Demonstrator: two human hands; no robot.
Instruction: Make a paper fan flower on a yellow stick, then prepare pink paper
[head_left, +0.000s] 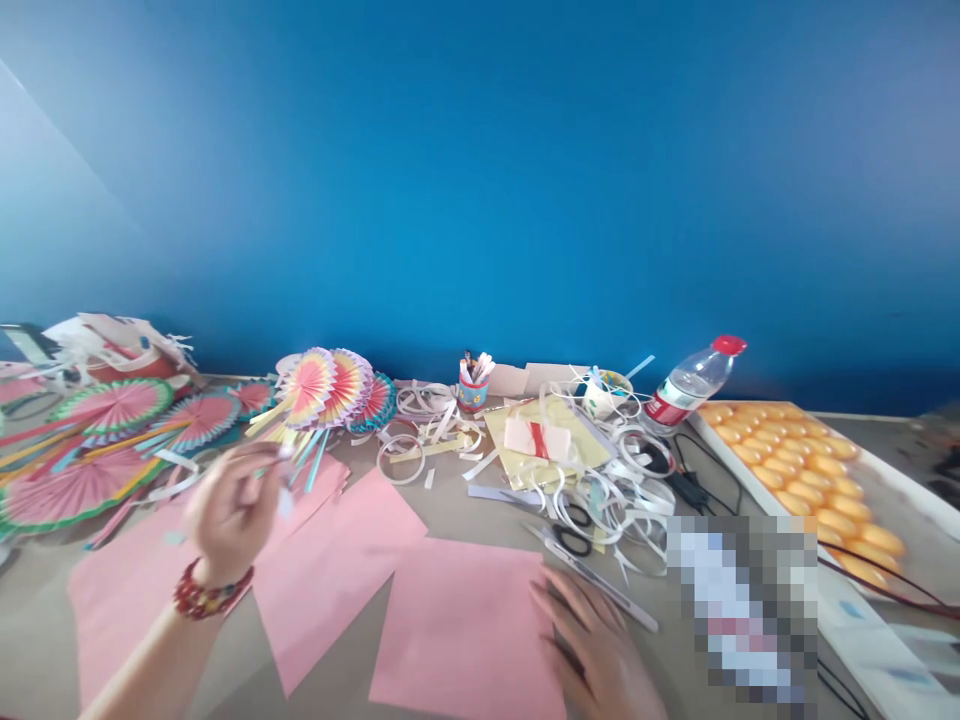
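Note:
My left hand [229, 510] is raised over the pink paper sheets [330, 570], fingers pinched round a thin pale strip or stick [283, 478] that is blurred. A red bead bracelet [206, 595] sits on that wrist. My right hand [600, 645] lies flat, fingers stretched out, on the right edge of the nearest pink sheet [465, 625]. Just beyond its fingertips lie black-handled scissors [574, 535] and a metal ruler [600, 580].
Colourful folded paper fans [330, 385] and more fans [112, 430] fill the left. White paper strip curls [615, 480], a yellow sheet [544, 445], a cup of pens [472, 385], a water bottle [690, 385] and a tray of orange pieces [802, 465] stand right. Black cables [862, 570] cross the tray.

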